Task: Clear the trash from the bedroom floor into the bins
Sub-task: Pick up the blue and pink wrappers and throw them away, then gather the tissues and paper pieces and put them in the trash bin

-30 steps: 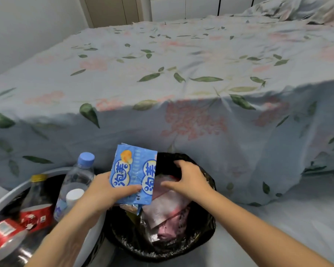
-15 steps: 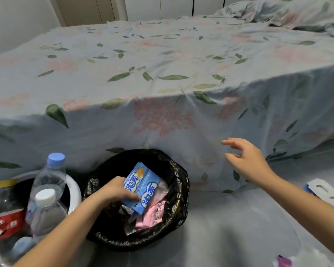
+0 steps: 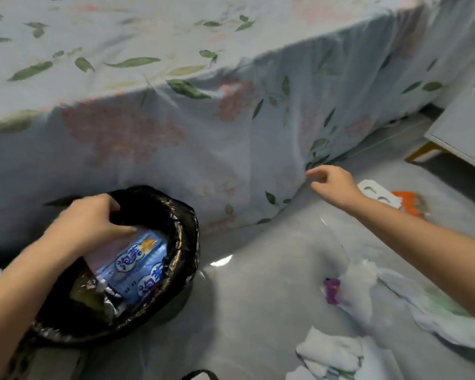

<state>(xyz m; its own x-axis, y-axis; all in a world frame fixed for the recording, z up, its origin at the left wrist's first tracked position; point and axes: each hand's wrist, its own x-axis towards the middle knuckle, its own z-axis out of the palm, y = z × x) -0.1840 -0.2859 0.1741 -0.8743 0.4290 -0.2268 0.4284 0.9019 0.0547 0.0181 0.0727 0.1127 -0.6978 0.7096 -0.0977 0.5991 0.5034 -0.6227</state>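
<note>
A black-lined bin stands on the floor against the bed's side. Inside it lies a blue snack wrapper on top of other wrappers. My left hand is over the bin's rim, fingers curled, thumb pinching the wrapper's upper end. My right hand is stretched out to the right above the floor, fingers loosely apart and holding nothing. Just beyond it lie a white card with cut-outs and an orange wrapper.
A floral bedsheet hangs to the floor behind the bin. Crumpled tissues, a purple wrapper, a pale plastic bag and more tissue litter the grey floor at lower right. White furniture stands at the right.
The view has swung right and down; the bottle bin is out of sight. The blue wrapper sits deeper in the black bin. My right hand has reached farther right toward the floor trash.
</note>
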